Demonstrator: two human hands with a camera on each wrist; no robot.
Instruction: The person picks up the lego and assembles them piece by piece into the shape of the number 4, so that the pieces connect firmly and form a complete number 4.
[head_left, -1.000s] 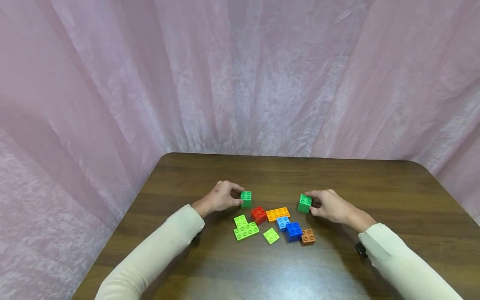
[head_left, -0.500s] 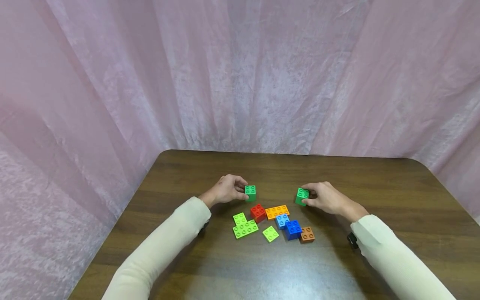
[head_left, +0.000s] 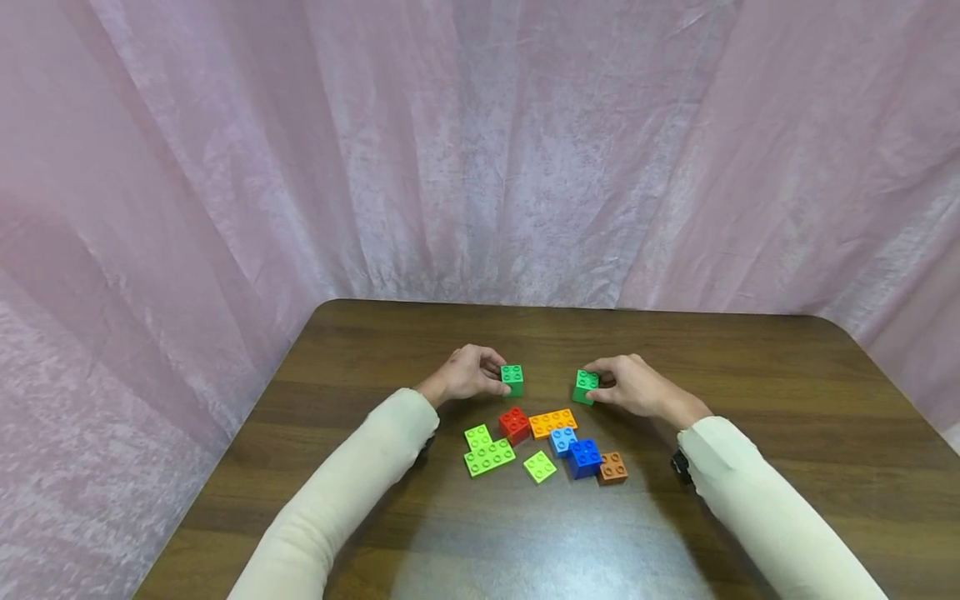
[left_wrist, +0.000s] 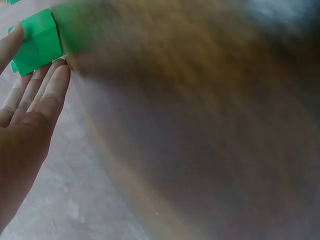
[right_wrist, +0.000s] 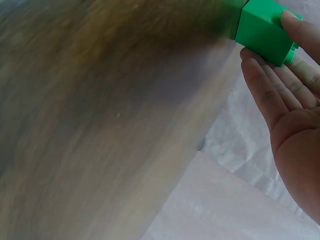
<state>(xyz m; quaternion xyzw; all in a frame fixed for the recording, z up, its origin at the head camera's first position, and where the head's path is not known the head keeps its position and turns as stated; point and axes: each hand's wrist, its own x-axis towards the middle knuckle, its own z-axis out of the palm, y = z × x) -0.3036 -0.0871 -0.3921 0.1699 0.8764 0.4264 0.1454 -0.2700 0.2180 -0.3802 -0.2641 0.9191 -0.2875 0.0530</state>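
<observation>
Behind the group of toy bricks, my left hand (head_left: 470,374) pinches a green toy brick (head_left: 512,381) between thumb and fingers. To its right, my right hand (head_left: 633,385) pinches a second green brick (head_left: 586,387) of like size. A gap of bare wood separates the two green bricks. In the left wrist view the thumb presses one side of the green brick (left_wrist: 37,42) and the fingers lie along the other. The right wrist view has the same kind of grip on its green brick (right_wrist: 265,31), with the studs facing toward the palm side.
In front of the hands lie a red brick (head_left: 514,425), an orange brick (head_left: 552,423), a light blue one (head_left: 562,442), a dark blue one (head_left: 585,458), a brown one (head_left: 612,468) and lime bricks (head_left: 490,457). The wooden table (head_left: 375,333) ends at a pink curtain (head_left: 480,167).
Both hands have moved toward each other and slightly away from the body with their green bricks, so the gap between those bricks has narrowed. The other bricks stay in place.
</observation>
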